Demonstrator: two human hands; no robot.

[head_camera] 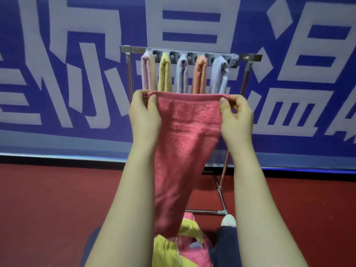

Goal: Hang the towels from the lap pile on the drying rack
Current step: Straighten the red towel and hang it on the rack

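Several yellow and pink towels form the lap pile (173,251). Left hand (143,112) and right hand (236,116) each pinch a top corner of the pink towel (185,143), held spread and hanging. Beyond, the drying rack (250,58) carries five hung towels (182,76).

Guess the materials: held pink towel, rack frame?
The towel looks like cotton terry: matte looped pile, with a flat woven band below the hem; fibre uncertain. The rack seems bare metal, steel or aluminium: shiny silver tubes with bright glints.
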